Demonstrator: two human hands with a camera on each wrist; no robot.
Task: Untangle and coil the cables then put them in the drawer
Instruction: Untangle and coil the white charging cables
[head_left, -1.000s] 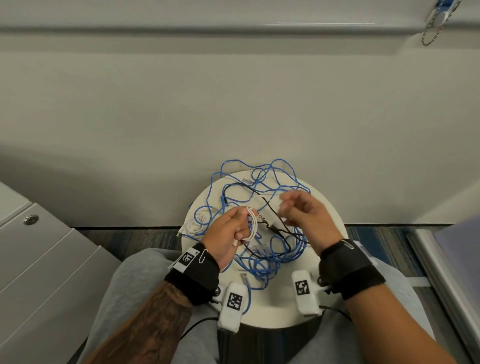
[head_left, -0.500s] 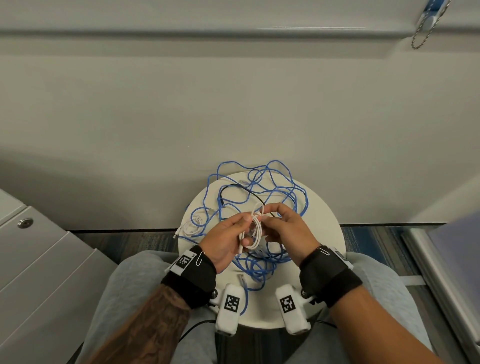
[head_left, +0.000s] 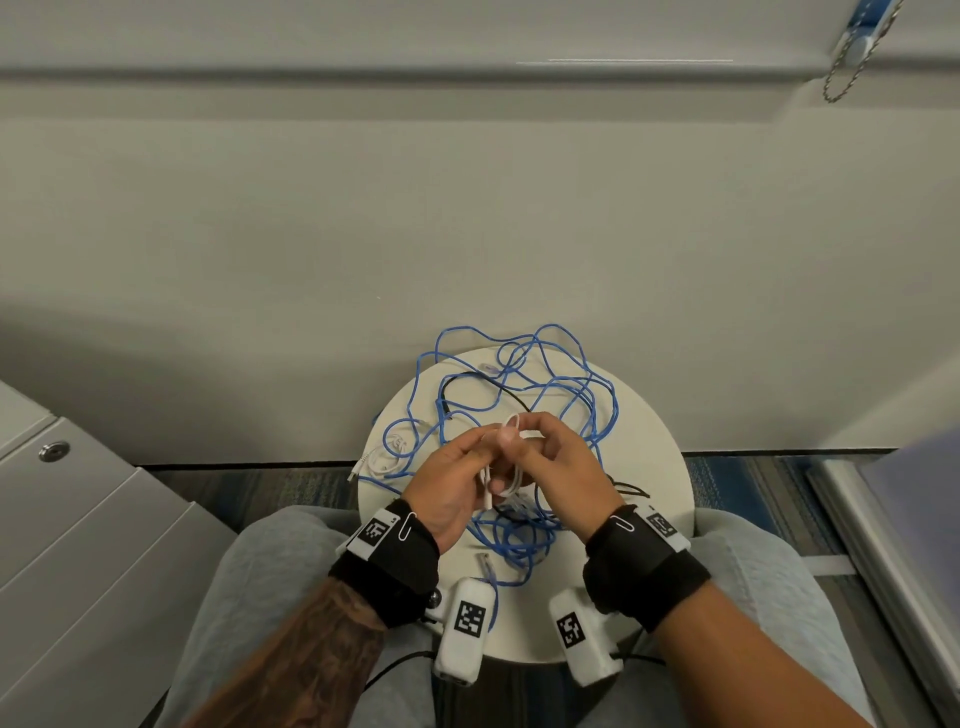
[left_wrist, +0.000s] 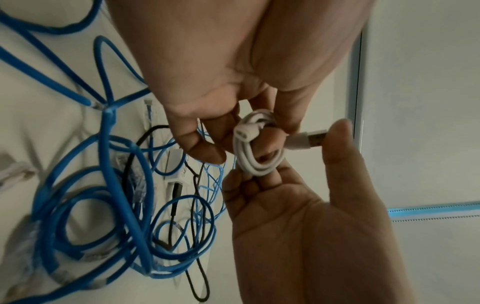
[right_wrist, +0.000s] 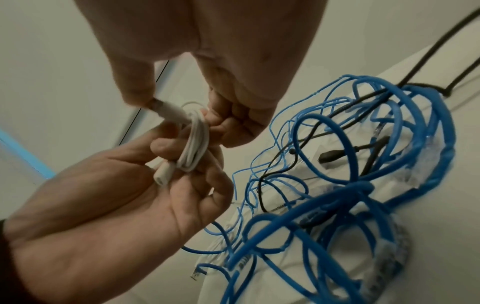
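Note:
A small white cable coil (head_left: 514, 475) hangs between both hands above the round white table (head_left: 649, 467). My left hand (head_left: 488, 460) grips the coil (right_wrist: 194, 148) with curled fingers. My right hand (head_left: 527, 441) pinches the coil's USB plug (left_wrist: 309, 139) and part of the loop. A long blue cable (head_left: 571, 395) lies tangled with a thin black cable (head_left: 467, 376) on the table under and behind the hands. The grey drawer cabinet (head_left: 78, 519) stands at the left, shut.
A second small white cable (head_left: 387, 457) lies bundled at the table's left edge. The cabinet has a round lock (head_left: 53, 451). A wall runs close behind the table. My lap in grey trousers (head_left: 260, 597) is against the table's near edge.
My right hand has moved left from the tangle to meet the left hand at the white coil and now pinches the plug end. The left hand kept its hold.

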